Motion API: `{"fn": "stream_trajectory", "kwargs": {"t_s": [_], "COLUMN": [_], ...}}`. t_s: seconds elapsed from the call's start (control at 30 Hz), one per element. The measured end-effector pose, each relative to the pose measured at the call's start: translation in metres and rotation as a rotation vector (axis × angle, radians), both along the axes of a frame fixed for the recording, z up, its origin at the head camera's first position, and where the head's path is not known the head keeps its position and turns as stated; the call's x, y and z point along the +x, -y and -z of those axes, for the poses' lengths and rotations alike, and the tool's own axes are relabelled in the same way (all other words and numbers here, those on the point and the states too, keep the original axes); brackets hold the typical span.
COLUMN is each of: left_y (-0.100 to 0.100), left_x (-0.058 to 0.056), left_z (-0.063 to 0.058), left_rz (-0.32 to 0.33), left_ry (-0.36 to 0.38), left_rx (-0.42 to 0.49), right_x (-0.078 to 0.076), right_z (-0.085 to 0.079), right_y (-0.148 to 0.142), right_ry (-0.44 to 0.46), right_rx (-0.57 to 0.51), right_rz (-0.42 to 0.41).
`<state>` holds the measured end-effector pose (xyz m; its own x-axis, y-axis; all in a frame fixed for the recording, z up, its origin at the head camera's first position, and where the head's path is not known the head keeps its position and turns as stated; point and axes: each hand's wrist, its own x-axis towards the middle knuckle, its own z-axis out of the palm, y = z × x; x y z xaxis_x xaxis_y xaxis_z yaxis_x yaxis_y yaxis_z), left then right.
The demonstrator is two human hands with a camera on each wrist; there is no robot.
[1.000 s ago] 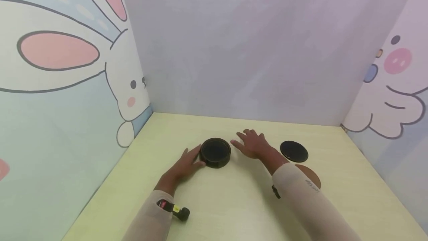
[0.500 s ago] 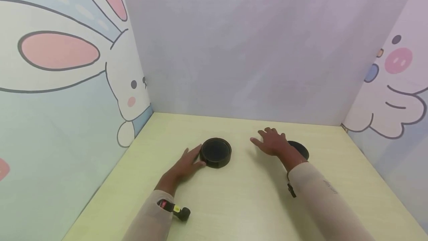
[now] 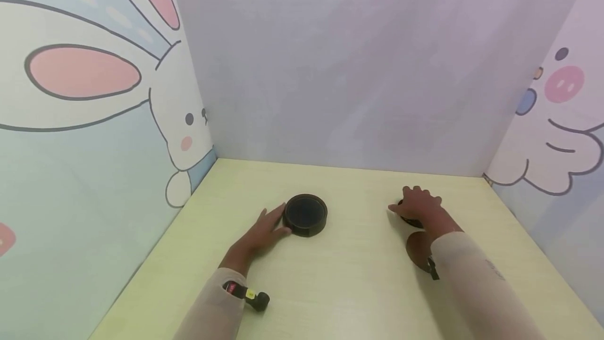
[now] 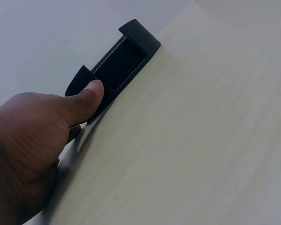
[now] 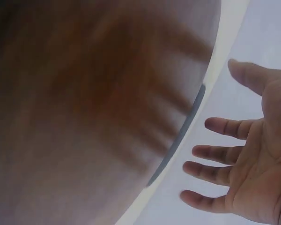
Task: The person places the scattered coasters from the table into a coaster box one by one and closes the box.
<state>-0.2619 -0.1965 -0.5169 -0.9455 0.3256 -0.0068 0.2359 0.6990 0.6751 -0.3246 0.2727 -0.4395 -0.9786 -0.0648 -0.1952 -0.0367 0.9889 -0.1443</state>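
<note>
In the head view, a round black coaster holder [image 3: 305, 212] stands on the table left of the middle. My left hand [image 3: 261, 234] holds its left side, fingers along the wall and thumb at the front. Seen from the left wrist, the thumb [image 4: 91, 96] presses beside the holder's cut-out [image 4: 119, 63], where stitched edging shows. My right hand [image 3: 419, 206] is over a flat round black coaster [image 3: 413, 222], covering most of it. Its fingers [image 5: 210, 152] are spread and nearly straight in the right wrist view. A round brown coaster [image 3: 417, 250] lies nearer me, partly under my right forearm.
The pale wooden table [image 3: 344, 277] ends at a plain grey back wall [image 3: 340, 67]. Cartoon-printed panels stand on the left [image 3: 85, 182] and right [image 3: 566, 135]. The brown coaster's surface [image 5: 61, 178] fills much of the right wrist view.
My right hand has moved right, away from beside the holder, to over the black coaster. My left hand and the holder have stayed in place.
</note>
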Motion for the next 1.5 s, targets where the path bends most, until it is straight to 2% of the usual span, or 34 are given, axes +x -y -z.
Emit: {"fn": "stream_trajectory", "kwargs": {"t_s": [0.17, 0.37, 0.67, 0.8, 0.97, 1.2, 1.4, 1.5], "left_y": [0.001, 0.001, 0.001, 0.001, 0.0, 0.0, 0.0, -0.001], "left_x": [0.002, 0.003, 0.002, 0.002, -0.001, -0.002, 0.0, 0.002], "left_z": [-0.001, 0.001, -0.002, -0.003, -0.001, -0.002, -0.001, -0.002], "left_rz": [-0.009, -0.01, 0.025, 0.025, 0.048, 0.021, 0.015, 0.013], "left_ry": [0.003, 0.019, -0.018, 0.004, -0.034, -0.027, -0.016, -0.013], "left_rx": [0.001, 0.012, 0.003, -0.002, -0.011, -0.004, 0.004, 0.002], "right_x": [0.005, 0.007, 0.004, 0.004, 0.004, 0.005, 0.003, 0.004], "right_z": [-0.01, -0.014, -0.007, -0.005, -0.006, -0.01, -0.01, -0.013], "right_y": [-0.014, -0.021, -0.034, -0.038, -0.038, -0.039, -0.041, -0.043], "right_ry": [0.104, 0.227, 0.182, 0.157, 0.145, 0.134, 0.153, 0.193], "right_rx": [-0.065, -0.127, -0.163, -0.156, -0.154, -0.156, -0.166, -0.193], "right_rz": [0.015, -0.026, -0.099, -0.11, -0.111, -0.119, -0.125, -0.1]}}
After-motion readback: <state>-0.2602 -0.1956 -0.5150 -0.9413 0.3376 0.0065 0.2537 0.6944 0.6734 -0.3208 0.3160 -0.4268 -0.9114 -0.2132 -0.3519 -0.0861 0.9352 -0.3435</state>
